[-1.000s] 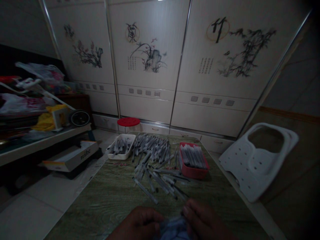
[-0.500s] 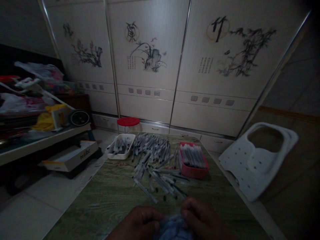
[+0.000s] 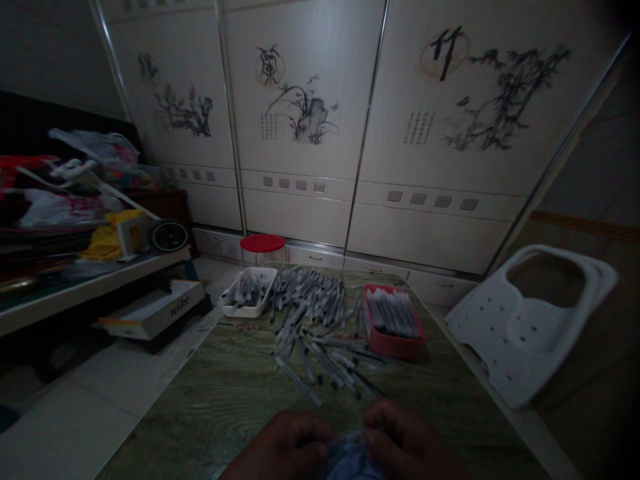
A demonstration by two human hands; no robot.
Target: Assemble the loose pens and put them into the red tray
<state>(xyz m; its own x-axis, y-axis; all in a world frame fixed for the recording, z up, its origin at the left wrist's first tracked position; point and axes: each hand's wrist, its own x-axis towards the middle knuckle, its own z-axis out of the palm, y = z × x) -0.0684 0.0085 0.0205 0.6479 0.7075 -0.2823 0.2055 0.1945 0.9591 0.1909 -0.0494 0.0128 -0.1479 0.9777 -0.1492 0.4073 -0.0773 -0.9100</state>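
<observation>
On the counter (image 3: 200,407), pens (image 3: 313,293) fill the white tray (image 3: 265,299) and red basket (image 3: 397,345) and lie loose between, a dark bit (image 3: 334,385) has appeared nearby, and your left hand (image 3: 290,443) and right hand (image 3: 403,437) flank bluish material (image 3: 351,461), grip impossible to tell.

"nike" is read in dark lettering on the long side of an open box (image 3: 150,317). A large "竹" is borne by the right door panel (image 3: 435,233), a smaller "蘭" by the middle door panel (image 3: 295,213). Small columns beneath both cannot be read; the left door panel's mark (image 3: 147,68) is blurred.
</observation>
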